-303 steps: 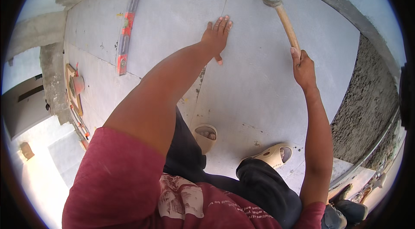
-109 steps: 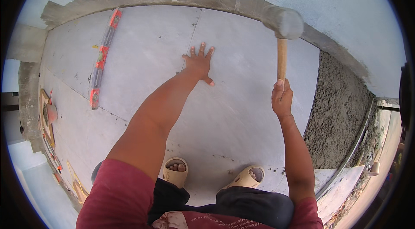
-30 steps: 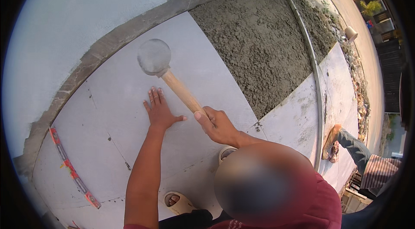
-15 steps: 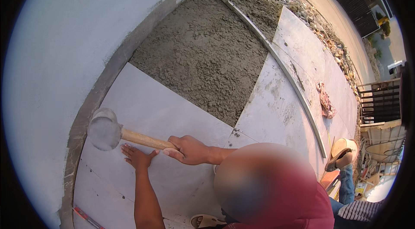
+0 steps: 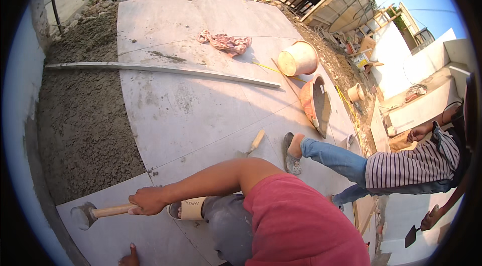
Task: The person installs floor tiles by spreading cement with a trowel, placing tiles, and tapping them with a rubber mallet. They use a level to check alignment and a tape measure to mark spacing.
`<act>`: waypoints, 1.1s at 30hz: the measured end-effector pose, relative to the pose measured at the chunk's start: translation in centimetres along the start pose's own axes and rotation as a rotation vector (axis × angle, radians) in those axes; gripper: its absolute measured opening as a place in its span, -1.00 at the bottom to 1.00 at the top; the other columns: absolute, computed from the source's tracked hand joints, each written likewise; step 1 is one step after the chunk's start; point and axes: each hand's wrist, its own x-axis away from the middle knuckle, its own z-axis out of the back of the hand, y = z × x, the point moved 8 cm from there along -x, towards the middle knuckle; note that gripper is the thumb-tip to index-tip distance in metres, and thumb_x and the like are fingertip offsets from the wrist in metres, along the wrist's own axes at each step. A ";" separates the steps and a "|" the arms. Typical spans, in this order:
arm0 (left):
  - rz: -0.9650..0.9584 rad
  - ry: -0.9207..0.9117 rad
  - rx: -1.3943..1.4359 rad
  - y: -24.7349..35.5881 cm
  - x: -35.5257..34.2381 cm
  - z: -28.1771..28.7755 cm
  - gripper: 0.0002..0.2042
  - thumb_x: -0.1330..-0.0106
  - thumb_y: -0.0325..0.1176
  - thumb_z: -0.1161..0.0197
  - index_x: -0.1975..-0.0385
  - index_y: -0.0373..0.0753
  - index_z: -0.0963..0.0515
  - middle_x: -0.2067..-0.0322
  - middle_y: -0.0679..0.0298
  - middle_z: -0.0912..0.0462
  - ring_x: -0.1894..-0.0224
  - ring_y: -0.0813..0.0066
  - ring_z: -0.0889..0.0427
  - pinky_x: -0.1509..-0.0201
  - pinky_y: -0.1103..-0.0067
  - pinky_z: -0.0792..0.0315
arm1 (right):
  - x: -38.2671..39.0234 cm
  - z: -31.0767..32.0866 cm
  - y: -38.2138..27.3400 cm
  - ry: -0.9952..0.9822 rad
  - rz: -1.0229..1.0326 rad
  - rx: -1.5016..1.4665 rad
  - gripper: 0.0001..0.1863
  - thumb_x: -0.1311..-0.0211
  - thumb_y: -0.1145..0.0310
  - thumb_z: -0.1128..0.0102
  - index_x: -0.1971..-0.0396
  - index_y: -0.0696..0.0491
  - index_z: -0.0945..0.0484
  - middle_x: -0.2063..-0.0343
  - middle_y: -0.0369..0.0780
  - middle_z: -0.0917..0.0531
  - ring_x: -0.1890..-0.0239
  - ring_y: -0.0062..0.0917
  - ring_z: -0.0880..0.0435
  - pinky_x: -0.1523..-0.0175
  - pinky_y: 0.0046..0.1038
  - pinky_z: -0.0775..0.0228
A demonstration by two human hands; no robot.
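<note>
My right hand grips the wooden handle of a rubber mallet, whose pale, dusty head is low at the left, over the large pale tile beside the wall. My left hand shows only partly at the bottom edge, on that tile below the mallet, its thumb apart. Beside the tile is a bed of rough wet mortar. My sandal is just right of my right hand. A trowel with a wooden handle lies on the tiles beyond my arm.
A long metal straightedge lies across tiles and mortar. A crumpled cloth, a pale bucket and an orange tub stand or lie beyond. Another person is at right, trowel in hand. Rubble borders the tiles; a wall runs left.
The view has swung right toward the tiled walkway, bringing the bucket, tub and other person fully in. The mallet and my hands now sit lower in view; the mallet stays in my right hand.
</note>
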 end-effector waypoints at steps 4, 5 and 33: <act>-0.131 0.122 -0.235 2.0 0.8 0.2 0.17 -0.11 0.66 0.51 -0.34 -0.39 -0.25 -0.38 -0.03 -0.24 -0.48 -0.09 0.00 -0.49 0.03 0.30 | 11.2 1.2 8.3 0.050 -0.207 -0.102 -0.40 -0.33 -0.12 -0.05 0.28 0.26 -0.52 0.42 0.10 -0.63 0.29 0.04 -0.63 0.12 -0.08 -0.44; -0.132 0.144 -0.244 2.2 2.6 1.0 0.19 -0.10 0.66 0.51 -0.31 -0.45 -0.26 -0.37 -0.04 -0.25 -0.46 -0.09 -0.06 -0.51 0.11 0.23 | 14.5 1.2 10.6 0.100 -0.260 -0.097 -0.40 -0.31 -0.13 -0.07 0.30 0.25 -0.53 0.42 0.10 -0.63 0.29 0.03 -0.63 0.12 -0.08 -0.45; -0.048 0.127 0.455 0.0 2.3 -1.5 0.54 0.27 0.52 -0.39 -0.37 -0.61 0.43 -0.44 -0.28 0.49 -0.51 -0.15 0.52 -0.39 -0.21 0.07 | 20.4 6.8 16.7 -0.142 -0.596 0.295 -0.37 -0.41 -0.15 0.06 0.44 0.22 -0.51 0.60 0.09 -0.56 0.44 -0.01 -0.58 0.28 -0.10 -0.36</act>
